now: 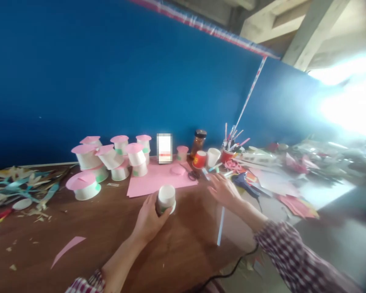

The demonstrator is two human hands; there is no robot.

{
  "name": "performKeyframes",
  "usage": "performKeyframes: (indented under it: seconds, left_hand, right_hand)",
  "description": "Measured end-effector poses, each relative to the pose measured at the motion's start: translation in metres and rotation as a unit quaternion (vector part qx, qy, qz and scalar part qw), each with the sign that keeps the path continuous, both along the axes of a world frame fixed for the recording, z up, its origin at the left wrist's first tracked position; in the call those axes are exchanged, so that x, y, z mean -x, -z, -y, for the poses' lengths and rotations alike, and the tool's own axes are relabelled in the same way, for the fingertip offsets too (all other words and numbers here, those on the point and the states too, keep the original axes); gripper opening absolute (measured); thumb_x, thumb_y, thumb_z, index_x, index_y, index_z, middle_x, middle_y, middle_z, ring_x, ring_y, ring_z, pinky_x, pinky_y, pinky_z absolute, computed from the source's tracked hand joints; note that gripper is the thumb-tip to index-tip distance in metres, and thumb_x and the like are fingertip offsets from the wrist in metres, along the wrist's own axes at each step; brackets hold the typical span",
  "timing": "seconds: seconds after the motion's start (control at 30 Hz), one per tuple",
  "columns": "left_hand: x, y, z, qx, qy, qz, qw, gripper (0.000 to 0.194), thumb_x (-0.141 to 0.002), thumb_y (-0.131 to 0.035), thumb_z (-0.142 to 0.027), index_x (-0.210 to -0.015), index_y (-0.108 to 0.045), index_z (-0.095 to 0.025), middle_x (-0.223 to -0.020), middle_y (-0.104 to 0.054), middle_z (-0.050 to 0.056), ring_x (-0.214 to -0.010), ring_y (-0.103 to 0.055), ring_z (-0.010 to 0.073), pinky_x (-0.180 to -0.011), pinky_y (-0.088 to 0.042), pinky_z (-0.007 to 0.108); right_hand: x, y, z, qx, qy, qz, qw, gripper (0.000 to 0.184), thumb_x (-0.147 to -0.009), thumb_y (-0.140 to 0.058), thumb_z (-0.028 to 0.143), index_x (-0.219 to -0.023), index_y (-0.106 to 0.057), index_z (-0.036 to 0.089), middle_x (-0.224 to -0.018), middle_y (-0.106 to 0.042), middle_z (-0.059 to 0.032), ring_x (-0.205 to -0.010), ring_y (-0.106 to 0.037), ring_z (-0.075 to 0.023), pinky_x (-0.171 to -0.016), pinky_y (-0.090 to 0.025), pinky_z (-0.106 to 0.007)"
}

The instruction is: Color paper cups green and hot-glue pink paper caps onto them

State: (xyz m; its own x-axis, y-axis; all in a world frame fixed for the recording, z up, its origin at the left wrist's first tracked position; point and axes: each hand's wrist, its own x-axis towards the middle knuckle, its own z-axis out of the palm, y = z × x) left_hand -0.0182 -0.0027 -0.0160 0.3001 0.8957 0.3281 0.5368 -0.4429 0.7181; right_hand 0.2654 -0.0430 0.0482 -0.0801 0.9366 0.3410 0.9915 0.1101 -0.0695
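My left hand [149, 215] wraps around a white paper cup [166, 197] standing on the brown table, with a bit of green low on its side. My right hand [224, 190] reaches forward over the table with its fingers stretched out. Beside its fingertips lies a pale blue-white strip [206, 174]; whether they touch cannot be made out. Dark-handled scissors [193, 175] rest just left of that hand, on the edge of pink paper sheets [152, 179]. A blue hot glue gun [245, 180] lies to its right.
Several white cups with pink paper tops [84, 185] stand at the left, some stacked. Behind are a brown jar [199, 142], a red cup [199, 159] and a white cup [213, 157]. Paper scraps [33, 187] pile up far left. A black cable [232, 270] runs along the front right.
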Motion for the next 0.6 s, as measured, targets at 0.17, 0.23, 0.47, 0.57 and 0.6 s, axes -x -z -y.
performKeyframes:
  seconds: [0.17,0.23,0.47,0.57,0.6]
  left_hand:
    - [0.000,-0.002,0.001,-0.010,-0.003,-0.015,1.000,0.053,-0.072,-0.059,-0.042,-0.119,-0.047,-0.019,-0.114,-0.057,0.010,-0.104,-0.054,0.0273,-0.088,-0.045,0.040]
    - [0.000,-0.002,0.001,-0.014,-0.004,-0.015,1.000,0.052,-0.072,-0.059,-0.042,-0.117,-0.047,-0.018,-0.112,-0.058,0.010,-0.102,-0.055,0.0263,-0.086,-0.046,0.038]
    - [-0.001,-0.006,0.004,-0.018,-0.007,-0.025,1.000,0.050,-0.073,-0.058,-0.043,-0.115,-0.048,-0.017,-0.110,-0.058,0.010,-0.102,-0.056,0.0267,-0.086,-0.046,0.038]
    - [-0.001,-0.007,0.004,-0.013,-0.005,-0.021,1.000,0.051,-0.072,-0.058,-0.043,-0.115,-0.048,-0.018,-0.109,-0.059,0.010,-0.099,-0.057,0.0266,-0.084,-0.047,0.038]
    - [-0.001,-0.007,0.005,-0.010,-0.005,-0.021,1.000,0.051,-0.072,-0.058,-0.043,-0.115,-0.048,-0.018,-0.108,-0.059,0.010,-0.098,-0.057,0.0265,-0.083,-0.047,0.038]
  right_hand:
    - [-0.074,0.005,0.047,-0.036,0.207,0.069,0.975,0.030,-0.084,-0.051,0.031,-0.112,-0.052,0.018,-0.105,-0.056,-0.0116,-0.102,-0.048,-0.0277,-0.081,-0.041,-0.038]
    - [-0.093,0.007,0.054,-0.022,0.263,0.097,0.960,0.034,-0.083,-0.054,0.038,-0.109,-0.051,0.017,-0.103,-0.056,-0.0129,-0.100,-0.049,-0.0291,-0.076,-0.041,-0.037]
    - [-0.105,0.014,0.053,0.064,0.303,0.026,0.950,0.026,-0.086,-0.052,0.031,-0.104,-0.049,0.013,-0.091,-0.059,-0.0129,-0.081,-0.061,-0.0246,-0.062,-0.037,-0.030]
    - [-0.105,0.013,0.056,0.043,0.312,0.018,0.949,0.022,-0.088,-0.046,0.027,-0.104,-0.049,0.012,-0.091,-0.059,-0.0135,-0.081,-0.061,-0.0242,-0.062,-0.037,-0.030]
    - [-0.106,0.012,0.059,0.024,0.312,0.010,0.950,0.023,-0.088,-0.045,0.028,-0.105,-0.048,0.013,-0.092,-0.059,-0.0137,-0.081,-0.061,-0.0243,-0.063,-0.037,-0.030]
